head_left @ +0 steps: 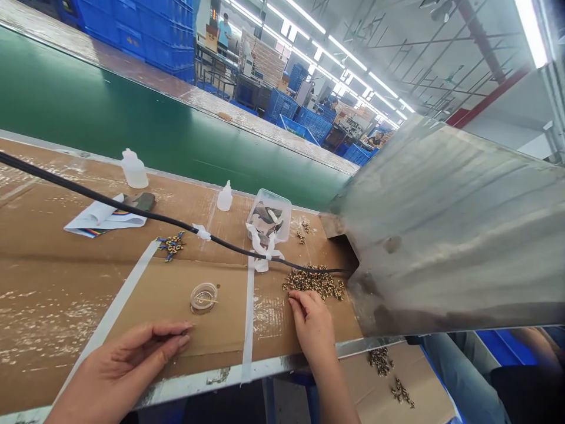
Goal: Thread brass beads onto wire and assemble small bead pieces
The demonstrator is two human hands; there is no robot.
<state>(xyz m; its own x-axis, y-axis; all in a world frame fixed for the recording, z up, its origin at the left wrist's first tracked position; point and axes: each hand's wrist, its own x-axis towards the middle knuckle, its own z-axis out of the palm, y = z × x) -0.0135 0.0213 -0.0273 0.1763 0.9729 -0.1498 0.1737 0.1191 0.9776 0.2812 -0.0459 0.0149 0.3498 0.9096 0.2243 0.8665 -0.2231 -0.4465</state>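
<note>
At the near left edge of the pile of small brass-and-black parts (pixel 315 281), the fingers of my right hand (pixel 314 327) are pinched together. What they hold, if anything, is too small to make out. My left hand (pixel 132 362) is above the cardboard by the table's front edge, thumb and forefinger nearly meeting; a dark speck shows at the tips, its kind unclear. Between the hands lies a small round clear dish (pixel 203 297) with a thin stick in it. Behind it sits a small cluster of blue-and-brass parts (pixel 171 245).
A black cable (pixel 168 222) crosses the cardboard-covered table into a metal housing (pixel 445 235) at right. Two white squeeze bottles (pixel 135 169), a clear plastic tub (pixel 269 217) and a folded cloth (pixel 106 215) stand behind. Beyond runs a green conveyor belt (pixel 154 129). More parts (pixel 379 360) lie lower right.
</note>
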